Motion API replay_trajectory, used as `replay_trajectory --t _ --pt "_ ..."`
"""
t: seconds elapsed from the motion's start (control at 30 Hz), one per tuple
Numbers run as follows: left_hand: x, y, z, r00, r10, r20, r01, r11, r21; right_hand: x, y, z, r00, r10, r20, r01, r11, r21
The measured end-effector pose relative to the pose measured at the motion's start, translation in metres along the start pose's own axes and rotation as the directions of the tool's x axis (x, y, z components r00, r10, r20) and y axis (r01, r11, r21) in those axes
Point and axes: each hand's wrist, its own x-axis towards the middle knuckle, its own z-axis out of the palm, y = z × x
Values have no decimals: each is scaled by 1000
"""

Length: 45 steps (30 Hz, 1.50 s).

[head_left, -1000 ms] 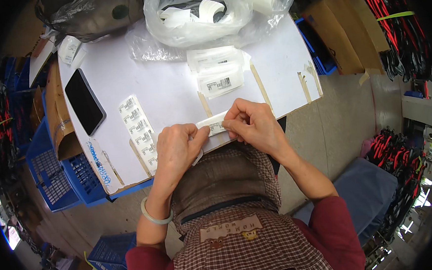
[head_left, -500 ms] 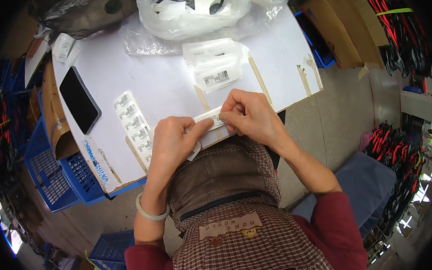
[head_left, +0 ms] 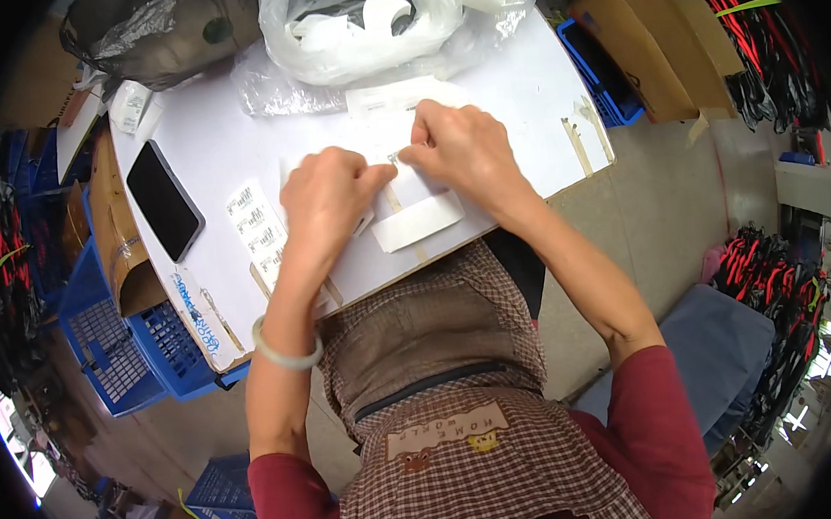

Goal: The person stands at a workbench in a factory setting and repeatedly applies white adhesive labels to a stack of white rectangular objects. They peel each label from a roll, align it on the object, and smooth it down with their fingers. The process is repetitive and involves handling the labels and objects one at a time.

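Observation:
My left hand (head_left: 326, 196) is closed above the table, its thumb pointing toward my right hand. A pale edge shows under it, but what its fingers hold is hidden. My right hand (head_left: 468, 152) is closed, thumb and forefinger pinched at a white paper label (head_left: 393, 158) with small dark print. The hands are a little apart, over the spot where white labels lie. Nearer to me, a blank-looking white folded slip (head_left: 420, 221) lies by the table's front edge. To the left, partly behind my left forearm, runs a strip of printed stickers (head_left: 253, 222).
A black phone (head_left: 165, 201) lies on the white tabletop (head_left: 532, 148) at left. Clear plastic bags (head_left: 355, 44) holding white paper pieces stand at the far side, beside a dark bag (head_left: 164, 32). Blue crates (head_left: 107, 345) and cardboard boxes (head_left: 659, 45) flank the table.
Both hands have moved away from me, off the white slip at the front edge, which now lies on the table. My right hand has reached the printed labels farther back.

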Motion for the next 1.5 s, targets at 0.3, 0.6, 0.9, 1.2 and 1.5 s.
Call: replay_trajectory --t 0.3,0.6,0.9,1.2,1.5 --pt "-21 -1 -16 985 -15 173 130 721 -680 -30 -28 -28 990 -125 -60 139 917 375" --pt "-81 8 -46 975 129 183 117 401 -908 -66 -45 -25 994 -97 -46 100 667 738" --pt "-111 -2 -25 958 -90 273 284 445 -850 -73 -17 -32 993 -37 -110 104 711 696" --pt "-126 4 -15 968 -43 249 249 337 -908 -99 -45 -19 991 -119 66 42 734 678" --pt "-135 9 -15 965 -71 251 261 296 -919 -109 -47 -13 989 -142 -50 142 770 622"
